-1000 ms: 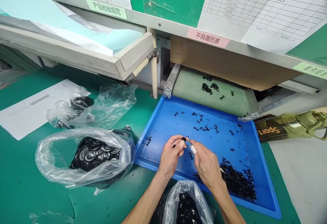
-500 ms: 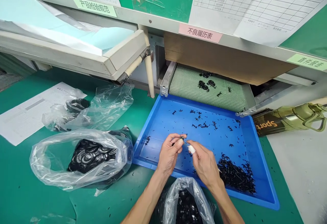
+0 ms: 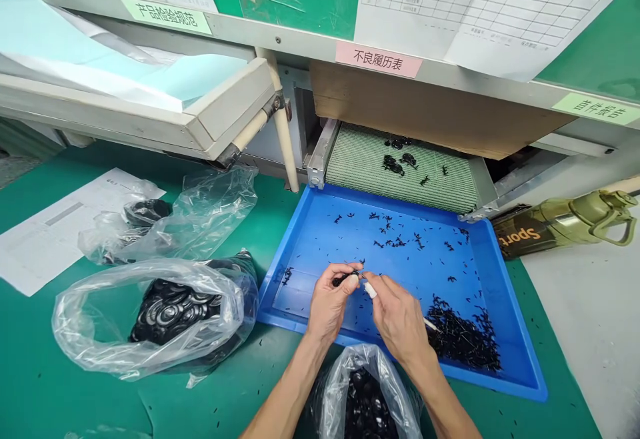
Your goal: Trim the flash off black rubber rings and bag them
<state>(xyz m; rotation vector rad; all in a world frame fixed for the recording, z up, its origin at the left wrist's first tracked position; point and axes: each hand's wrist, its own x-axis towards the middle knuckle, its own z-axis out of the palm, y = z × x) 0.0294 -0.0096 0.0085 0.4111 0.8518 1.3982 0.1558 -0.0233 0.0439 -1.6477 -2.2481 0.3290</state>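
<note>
Over the blue tray [image 3: 310, 252], my left hand [image 3: 330, 299] pinches a small black rubber-like part [image 3: 345, 279] between thumb and fingers. My right hand [image 3: 400, 319] is closed in a pinch, its fingertips meeting the part's right side. A white wrap [image 3: 370, 289] covers the right thumb's tip. From under that hand's outer edge pokes a short pale stick end [image 3: 430, 323]; whether it belongs to a held tool I cannot tell. Below the hands stands an open clear bag [image 3: 333, 392] with shiny black pieces. A heap of thin black scraps [image 3: 463, 339] lies in the tray's near right corner.
A green mesh conveyor [image 3: 370, 172] with black ring-like parts ends at the tray's far edge. Left are a large open bag of black rings [image 3: 175, 312], a smaller plastic bag [image 3: 200, 215] and a paper sheet [image 3: 40, 239]. A green bottle [image 3: 565, 225] lies right.
My right hand has moved left, so its fingertips now meet the part in my left hand. The view has shifted slightly.
</note>
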